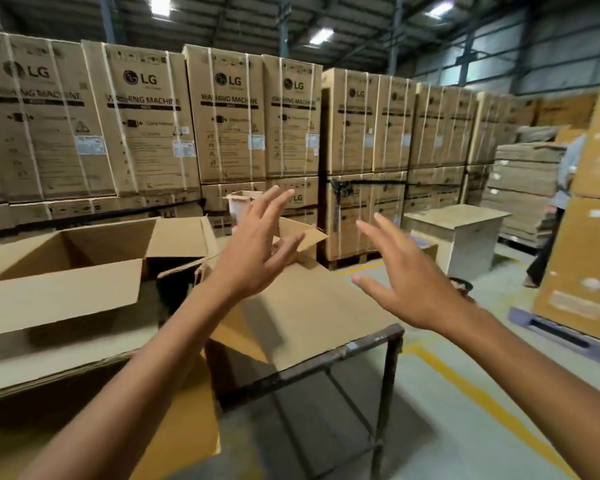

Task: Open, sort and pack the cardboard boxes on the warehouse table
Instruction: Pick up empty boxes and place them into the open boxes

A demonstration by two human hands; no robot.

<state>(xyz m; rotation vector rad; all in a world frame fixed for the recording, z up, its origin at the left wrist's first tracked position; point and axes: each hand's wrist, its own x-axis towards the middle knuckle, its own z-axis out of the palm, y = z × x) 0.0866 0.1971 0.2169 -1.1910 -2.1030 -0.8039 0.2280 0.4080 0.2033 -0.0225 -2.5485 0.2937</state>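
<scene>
Your left hand [253, 251] and right hand [409, 282] are raised above the counter [361, 342], fingers [371, 232] straight and spread, gripping nothing and touching nothing.

Just past your left fingertips, at twelve o'clock, a small box [302, 237] stands with its flaps up. At ten o'clock sits the large box [66, 296], all four flaps folded outward; the part of its inside you can see looks bare. Under your hands, toward one o'clock, a flat cardboard sheet [312, 317] lies across the counter's corner.

My read is that opening is done for these two boxes, while sorting and packing are hardly begun: nothing visibly sits in either.

The boxes are plain brown corrugated board, matt, with sharp creases and soft, slightly bowed flaps. The counter's rim is dark, scuffed metal bar. Strapped washing-machine cartons [146, 116] wall the background from ten to two o'clock.
</scene>
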